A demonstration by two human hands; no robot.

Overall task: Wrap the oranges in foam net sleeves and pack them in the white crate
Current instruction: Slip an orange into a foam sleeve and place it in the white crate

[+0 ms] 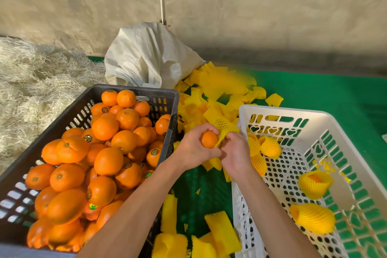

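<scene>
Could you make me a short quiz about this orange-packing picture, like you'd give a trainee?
1. True or false: the left hand holds a bare orange.
2. What is the right hand pulling onto it: A) yellow foam net sleeve, B) white sack, C) straw?
3. Where do the unwrapped oranges sit: the ______ crate?

Key: 1 true; 2 A; 3 black. Wrapped ones lie in the white crate.
</scene>
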